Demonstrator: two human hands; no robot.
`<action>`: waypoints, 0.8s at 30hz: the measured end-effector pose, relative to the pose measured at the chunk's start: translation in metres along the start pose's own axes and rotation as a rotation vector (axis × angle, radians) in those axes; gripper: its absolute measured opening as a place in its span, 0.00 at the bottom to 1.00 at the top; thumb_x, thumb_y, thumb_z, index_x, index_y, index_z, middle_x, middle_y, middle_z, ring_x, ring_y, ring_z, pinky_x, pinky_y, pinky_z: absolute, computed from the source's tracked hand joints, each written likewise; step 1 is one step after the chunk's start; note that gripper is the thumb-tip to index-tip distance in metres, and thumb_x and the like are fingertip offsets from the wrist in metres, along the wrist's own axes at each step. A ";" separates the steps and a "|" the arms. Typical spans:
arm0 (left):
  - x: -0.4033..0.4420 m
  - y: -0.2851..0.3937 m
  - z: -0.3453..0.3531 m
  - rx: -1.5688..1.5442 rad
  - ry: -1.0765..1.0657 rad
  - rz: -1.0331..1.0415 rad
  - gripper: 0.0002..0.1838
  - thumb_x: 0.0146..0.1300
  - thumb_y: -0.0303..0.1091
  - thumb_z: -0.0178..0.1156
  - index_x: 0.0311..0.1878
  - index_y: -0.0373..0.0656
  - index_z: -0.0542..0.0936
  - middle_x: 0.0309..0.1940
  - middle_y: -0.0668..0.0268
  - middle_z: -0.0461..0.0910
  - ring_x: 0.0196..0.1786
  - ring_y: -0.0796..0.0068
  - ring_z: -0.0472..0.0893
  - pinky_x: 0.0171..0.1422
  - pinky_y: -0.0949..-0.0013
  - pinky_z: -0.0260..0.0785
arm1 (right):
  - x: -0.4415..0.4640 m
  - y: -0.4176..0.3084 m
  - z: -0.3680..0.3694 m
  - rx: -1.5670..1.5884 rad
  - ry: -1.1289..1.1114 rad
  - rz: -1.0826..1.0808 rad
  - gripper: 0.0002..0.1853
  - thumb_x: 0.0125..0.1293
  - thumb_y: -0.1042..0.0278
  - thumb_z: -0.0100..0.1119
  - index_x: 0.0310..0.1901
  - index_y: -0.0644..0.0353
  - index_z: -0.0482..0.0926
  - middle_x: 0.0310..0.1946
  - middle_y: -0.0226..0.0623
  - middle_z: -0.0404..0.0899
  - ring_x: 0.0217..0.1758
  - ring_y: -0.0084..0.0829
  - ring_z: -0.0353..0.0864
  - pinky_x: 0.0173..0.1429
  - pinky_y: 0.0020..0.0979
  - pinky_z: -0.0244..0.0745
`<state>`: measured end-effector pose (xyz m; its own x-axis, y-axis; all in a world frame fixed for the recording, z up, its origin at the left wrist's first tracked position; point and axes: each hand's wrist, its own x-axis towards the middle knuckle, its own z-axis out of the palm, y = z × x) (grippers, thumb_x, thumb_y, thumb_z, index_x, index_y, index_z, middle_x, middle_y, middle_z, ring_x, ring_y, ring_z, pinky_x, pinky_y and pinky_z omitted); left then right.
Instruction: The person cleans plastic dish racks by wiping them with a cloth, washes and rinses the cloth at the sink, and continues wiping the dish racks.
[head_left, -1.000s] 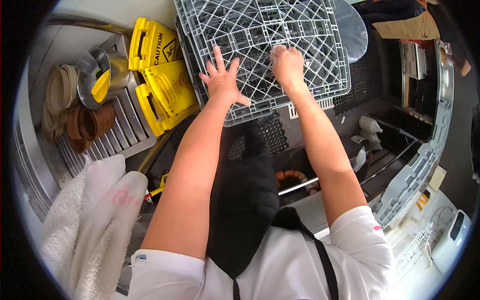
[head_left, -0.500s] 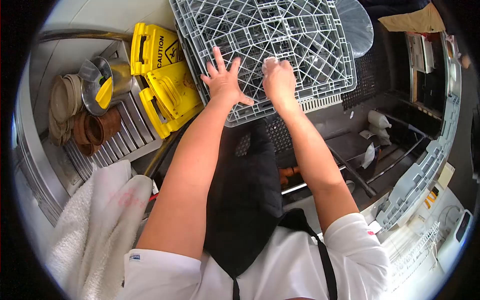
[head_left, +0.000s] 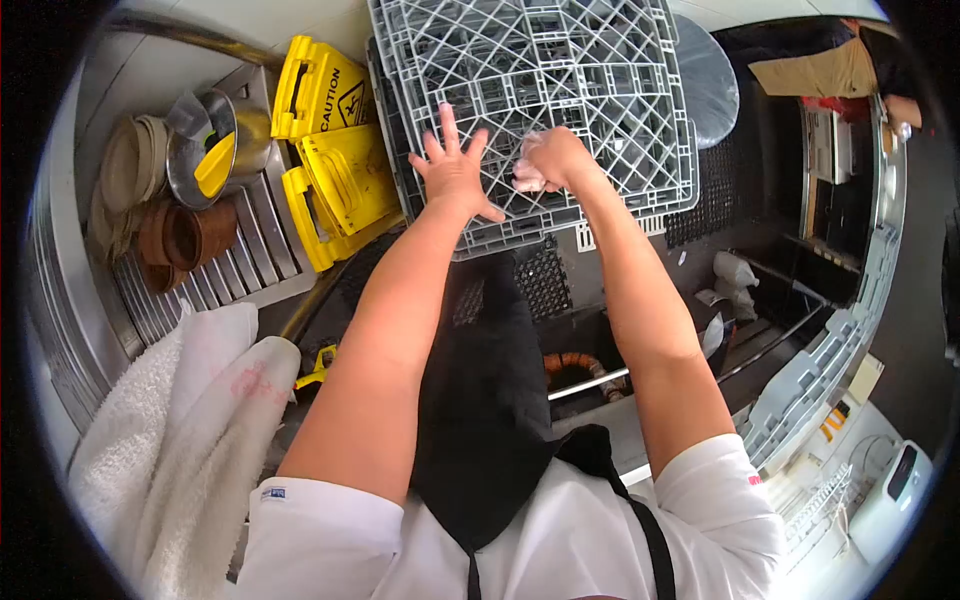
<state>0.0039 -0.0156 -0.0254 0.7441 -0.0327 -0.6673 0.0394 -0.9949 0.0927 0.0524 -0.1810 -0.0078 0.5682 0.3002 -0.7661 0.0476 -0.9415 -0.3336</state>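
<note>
1. The left hand [head_left: 455, 178] lies on the grey lattice crate [head_left: 612, 103], by its near left corner. Its fingers are spread and released, gripping nothing, with the thumb reaching toward the near edge.
2. The right hand [head_left: 560, 160] is over the same crate, right of the left hand and apart from it. Its fingers are bent and closed around a crumpled, whitish, translucent piece [head_left: 527, 178], which bunches out on the left side of the hand. Whether it is cloth or film, I cannot tell.
3. That piece is over the lattice, in from the crate's near edge, between the two hands. Dark shapes show through the openings, too unclear to name.
4. Just beside the crate's left edge stand yellow caution signs [head_left: 345, 185].
5. Farther left, on a ribbed metal drainboard [head_left: 265, 245], are a metal pot [head_left: 250, 140] with a yellow utensil [head_left: 214, 165] in it, brown bowls [head_left: 217, 228] and stacked beige dishes [head_left: 128, 165].
6. White towels [head_left: 190, 430] hang at the lower left.
7. By the crate's far right corner is a round, film-covered object [head_left: 706, 88].
</note>
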 end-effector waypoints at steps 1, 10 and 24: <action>0.000 -0.001 0.004 -0.008 0.004 0.002 0.78 0.23 0.62 0.88 0.83 0.76 0.53 0.84 0.52 0.16 0.84 0.40 0.46 0.78 0.31 0.53 | 0.012 0.009 0.017 0.695 0.139 0.120 0.14 0.70 0.64 0.56 0.44 0.65 0.87 0.37 0.45 0.89 0.32 0.32 0.90 0.28 0.37 0.84; -0.001 -0.005 0.003 -0.030 -0.002 0.036 0.79 0.22 0.61 0.89 0.83 0.73 0.53 0.84 0.48 0.18 0.83 0.36 0.46 0.77 0.29 0.53 | -0.009 0.013 0.035 -0.009 0.345 0.051 0.18 0.67 0.53 0.63 0.48 0.58 0.87 0.42 0.38 0.89 0.46 0.41 0.89 0.51 0.41 0.87; -0.001 -0.005 -0.002 -0.067 -0.027 0.034 0.78 0.22 0.59 0.89 0.83 0.74 0.54 0.85 0.51 0.19 0.84 0.38 0.45 0.78 0.29 0.52 | -0.014 -0.003 0.033 -0.093 0.244 0.290 0.14 0.71 0.59 0.61 0.54 0.53 0.83 0.48 0.49 0.88 0.53 0.50 0.88 0.58 0.45 0.84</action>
<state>0.0047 -0.0099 -0.0239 0.7276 -0.0696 -0.6824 0.0596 -0.9847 0.1640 0.0178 -0.1773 -0.0143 0.7471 -0.0148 -0.6645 -0.0758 -0.9951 -0.0631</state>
